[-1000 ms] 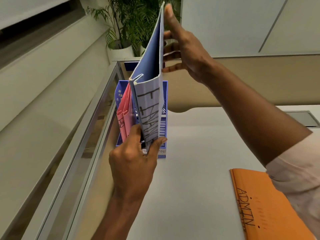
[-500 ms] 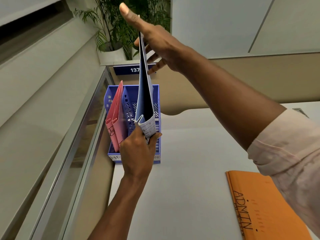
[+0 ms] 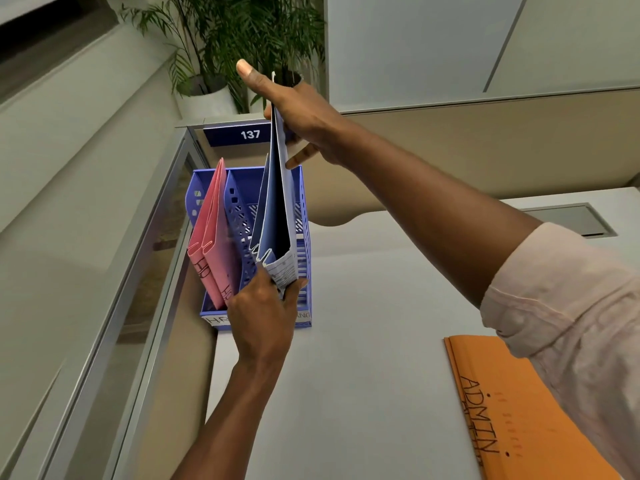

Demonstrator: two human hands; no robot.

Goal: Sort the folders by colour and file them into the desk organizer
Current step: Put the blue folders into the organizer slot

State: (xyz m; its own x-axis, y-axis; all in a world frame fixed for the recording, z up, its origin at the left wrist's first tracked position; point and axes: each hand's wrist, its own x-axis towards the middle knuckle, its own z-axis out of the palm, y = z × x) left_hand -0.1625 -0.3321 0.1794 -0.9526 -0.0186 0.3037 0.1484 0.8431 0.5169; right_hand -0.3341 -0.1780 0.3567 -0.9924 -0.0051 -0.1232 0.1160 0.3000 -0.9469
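At frame centre, pinched between the fingers (image 3: 258,285) of the left hand (image 3: 263,317): lower spine corner of the blue folder (image 3: 277,209). Near top centre, upper edge gripped by the right hand (image 3: 304,112). Probably light, thin, floppy card with slick faces, so best steadied at spine and top together. Partway down in the right slot of the blue desk organizer (image 3: 303,216), beside pink folders (image 3: 207,237). Both forearms stretched up-frame over the worktop (image 3: 363,358).

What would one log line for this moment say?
blue folder partly in organizer | left hand grips bottom | right hand holds top | orange folder on desk
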